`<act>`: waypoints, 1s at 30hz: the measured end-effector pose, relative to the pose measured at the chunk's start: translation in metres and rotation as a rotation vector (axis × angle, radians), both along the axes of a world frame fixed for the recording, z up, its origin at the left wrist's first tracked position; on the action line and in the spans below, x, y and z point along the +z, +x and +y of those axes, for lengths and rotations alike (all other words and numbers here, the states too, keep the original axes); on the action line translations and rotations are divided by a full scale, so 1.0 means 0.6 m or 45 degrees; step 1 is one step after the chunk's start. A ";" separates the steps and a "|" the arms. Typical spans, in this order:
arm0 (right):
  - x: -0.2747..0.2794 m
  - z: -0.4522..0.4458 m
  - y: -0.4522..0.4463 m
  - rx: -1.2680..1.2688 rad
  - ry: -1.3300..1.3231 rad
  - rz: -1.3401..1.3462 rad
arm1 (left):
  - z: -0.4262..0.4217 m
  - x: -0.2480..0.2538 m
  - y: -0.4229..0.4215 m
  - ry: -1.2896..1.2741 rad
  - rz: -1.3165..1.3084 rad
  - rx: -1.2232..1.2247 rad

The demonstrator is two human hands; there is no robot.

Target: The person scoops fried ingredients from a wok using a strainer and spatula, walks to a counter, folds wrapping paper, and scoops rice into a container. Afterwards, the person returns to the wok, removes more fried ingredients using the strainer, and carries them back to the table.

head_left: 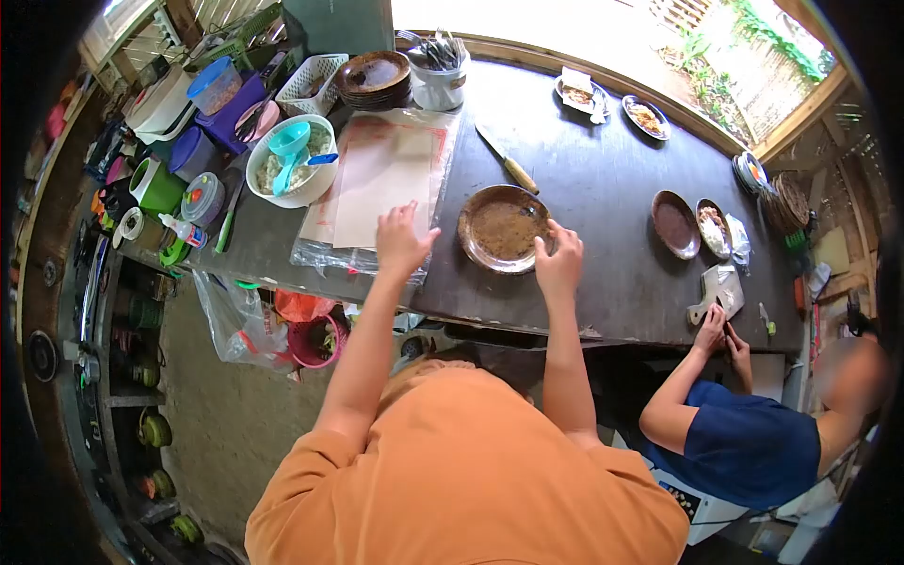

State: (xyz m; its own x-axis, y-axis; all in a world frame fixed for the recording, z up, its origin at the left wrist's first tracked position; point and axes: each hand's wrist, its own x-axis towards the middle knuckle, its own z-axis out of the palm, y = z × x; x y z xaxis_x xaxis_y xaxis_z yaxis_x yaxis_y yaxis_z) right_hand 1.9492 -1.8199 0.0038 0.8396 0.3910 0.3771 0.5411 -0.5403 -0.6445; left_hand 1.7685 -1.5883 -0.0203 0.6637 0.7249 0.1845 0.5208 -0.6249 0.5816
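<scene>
My left hand (pixel 405 242) is open, its fingers spread at the near right edge of a stack of brown paper sheets (pixel 381 174) in clear plastic; I cannot tell whether it touches them. A round, shiny brown plate (pixel 506 229) lies between my hands on the dark table (pixel 584 188). The fingers and thumb of my right hand (pixel 562 259) close on its right rim. Just beyond the plate lies a knife (pixel 508 162) with a wooden handle. Left of the paper stands a white bowl (pixel 292 169) of rice holding a turquoise scoop (pixel 290 141).
Stacked brown plates (pixel 373 80) and a bucket of cutlery (pixel 439 73) stand at the back. Containers (pixel 193 151) crowd the left end. Used plates (pixel 646 118) sit toward the right. A seated person in blue (pixel 749 438) handles a white item (pixel 720 290) at the right.
</scene>
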 end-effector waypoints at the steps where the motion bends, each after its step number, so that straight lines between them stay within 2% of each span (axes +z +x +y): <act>1: 0.014 0.012 -0.016 0.098 -0.036 -0.062 | 0.013 0.003 -0.017 0.332 0.135 0.045; 3: 0.027 0.053 -0.054 0.175 -0.019 -0.082 | 0.037 0.007 -0.044 0.361 0.234 -0.062; 5: 0.025 0.104 -0.086 0.484 0.041 -0.106 | 0.058 0.007 -0.062 0.392 0.339 -0.159; 6: 0.022 0.128 -0.102 0.487 0.042 -0.105 | 0.063 0.010 -0.066 0.368 0.360 -0.224; 8: 0.012 0.169 -0.131 0.809 -0.110 -0.210 | 0.066 0.012 -0.071 0.377 0.393 -0.331; 11: -0.025 0.210 -0.162 0.958 -0.263 -0.219 | 0.088 -0.015 -0.083 0.267 0.286 -0.444; 15: -0.036 0.242 -0.178 0.964 -0.374 -0.223 | 0.112 -0.018 -0.115 0.163 0.058 -0.546; 23: -0.011 0.255 -0.186 1.037 -0.324 -0.233 | 0.128 -0.035 -0.129 0.182 -0.001 -0.635; 25: -0.022 0.252 -0.196 0.989 -0.206 -0.387 | 0.127 -0.027 -0.138 0.191 -0.054 -0.657; 27: -0.025 0.254 -0.205 0.932 -0.150 -0.379 | 0.126 -0.017 -0.141 0.159 -0.095 -0.653; 29: -0.017 0.254 -0.211 0.819 0.061 -0.168 | 0.127 -0.004 -0.139 0.016 -0.280 -0.551; 30: -0.005 0.250 -0.214 0.815 0.055 -0.163 | 0.126 0.003 -0.139 0.008 -0.279 -0.555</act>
State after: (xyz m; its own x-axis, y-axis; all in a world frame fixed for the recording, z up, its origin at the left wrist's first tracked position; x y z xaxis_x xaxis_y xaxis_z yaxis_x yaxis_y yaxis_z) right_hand 1.8207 -1.6697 0.0006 0.3935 0.7809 0.4852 0.8211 -0.0612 -0.5675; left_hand 1.6849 -1.5125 -0.0185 0.8503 0.3864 0.3573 0.0756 -0.7616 0.6437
